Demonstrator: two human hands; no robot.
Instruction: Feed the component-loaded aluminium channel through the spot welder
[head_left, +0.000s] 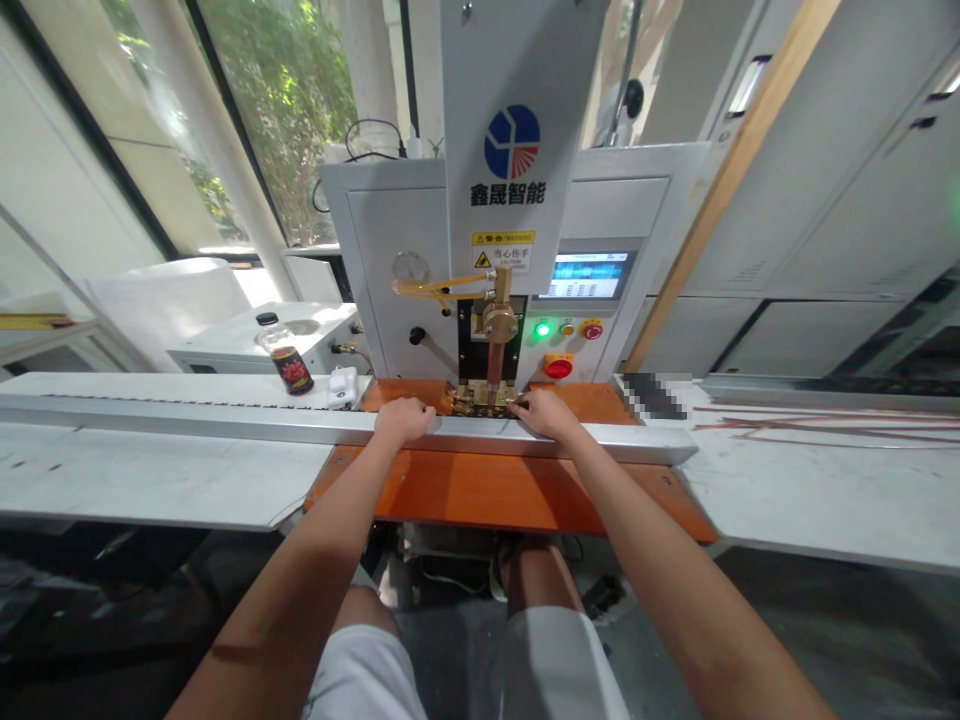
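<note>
A dark bottle (291, 366) was parked well off at the tabletop's (150, 480) left end. The long metal strip (225, 424) was gripped by both hands, left hand (405, 418) curled over it, right hand (546, 412) pinching it, probably so it was kept steady under the welder's copper electrode (495, 370).

The machine's white column (517, 120) reads "鑫晟智能", and its yellow warning label (502, 251) reads "当心伤手".
</note>
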